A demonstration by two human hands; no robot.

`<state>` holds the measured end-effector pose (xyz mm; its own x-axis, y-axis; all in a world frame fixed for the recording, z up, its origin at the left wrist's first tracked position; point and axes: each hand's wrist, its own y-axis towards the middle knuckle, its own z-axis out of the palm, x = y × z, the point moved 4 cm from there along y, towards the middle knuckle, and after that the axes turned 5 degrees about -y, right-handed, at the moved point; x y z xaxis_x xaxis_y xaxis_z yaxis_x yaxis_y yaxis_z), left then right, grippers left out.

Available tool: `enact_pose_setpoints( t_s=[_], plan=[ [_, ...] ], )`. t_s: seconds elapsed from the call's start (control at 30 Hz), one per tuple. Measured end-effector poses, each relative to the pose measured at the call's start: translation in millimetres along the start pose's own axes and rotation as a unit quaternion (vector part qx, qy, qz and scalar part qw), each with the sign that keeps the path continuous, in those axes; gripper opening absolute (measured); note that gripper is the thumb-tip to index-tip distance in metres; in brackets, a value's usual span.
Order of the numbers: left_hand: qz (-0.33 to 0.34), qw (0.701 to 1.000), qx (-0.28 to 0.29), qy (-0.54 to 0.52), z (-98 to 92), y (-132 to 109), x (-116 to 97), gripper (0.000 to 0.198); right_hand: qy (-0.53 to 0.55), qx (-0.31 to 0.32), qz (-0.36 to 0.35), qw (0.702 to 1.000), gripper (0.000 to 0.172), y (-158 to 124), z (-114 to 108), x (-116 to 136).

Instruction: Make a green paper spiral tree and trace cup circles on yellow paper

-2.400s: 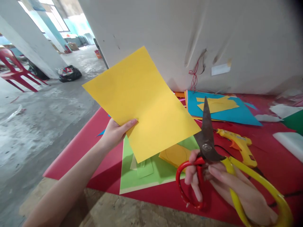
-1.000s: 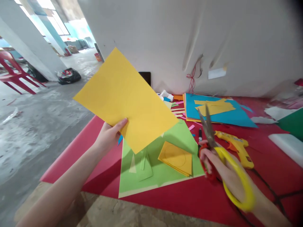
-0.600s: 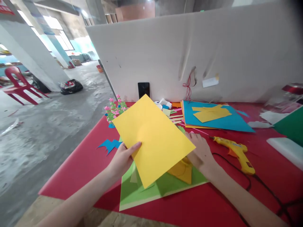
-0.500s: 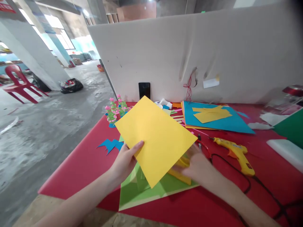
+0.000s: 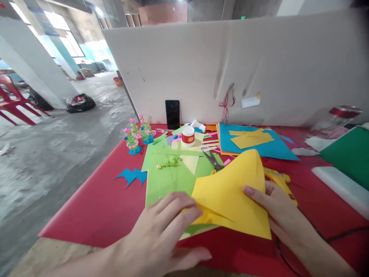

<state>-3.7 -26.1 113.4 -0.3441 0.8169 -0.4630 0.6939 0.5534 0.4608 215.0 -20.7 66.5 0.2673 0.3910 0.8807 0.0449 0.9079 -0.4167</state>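
Right grip [image 5: 284,215] pinches curled yellow paper [image 5: 230,188], lower right — left grip [image 5: 161,229] parted at its edge — apparently bending it, steadying needed next.

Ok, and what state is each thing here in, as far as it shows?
Yellow sheet: bent, held in right hand
Scissors: blades apart, handles mostly hidden
Phone: upright against the board, screen dark
Glue gun: lying down, partly hidden
Blue sheet: lying under yellow scraps
Flower ornaments: standing upright
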Motion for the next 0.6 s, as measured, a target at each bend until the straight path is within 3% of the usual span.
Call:
enact_pose_setpoints(
  t_s=[0.1, 0.23, 0.33, 0.43, 0.53, 0.6],
  plan=[
    [-0.014, 0.998, -0.027, 0.058, 2.1, 12, -2, 0.057, 0.015, -0.016, -0.023, 1.0, 0.037, -4, 6, 4],
    [-0.029, 0.998, -0.047, 0.014, -2.1, 26, 4, 0.042, 0.022, 0.004, -0.025, 0.999, 0.037, -9, 10, 12],
    [-0.008, 0.993, -0.098, 0.064, -8.9, 36, 7, 0.04, 0.018, 0.034, -0.01, 0.999, 0.034, -14, 12, 19],
    [0.014, 0.987, -0.113, 0.115, -12.6, 51, 7, 0.043, -0.014, 0.078, -0.009, 0.997, 0.041, -16, 19, 27],
    [0.047, 0.989, -0.105, 0.096, -20.6, 67, 6, 0.02, -0.058, 0.134, -0.007, 0.989, 0.053, -16, 26, 35],
    [0.043, 0.992, -0.11, 0.045, -29.2, 75, 10, 0.003, -0.079, 0.149, 0.003, 0.986, 0.052, -16, 23, 40]
  ],
)
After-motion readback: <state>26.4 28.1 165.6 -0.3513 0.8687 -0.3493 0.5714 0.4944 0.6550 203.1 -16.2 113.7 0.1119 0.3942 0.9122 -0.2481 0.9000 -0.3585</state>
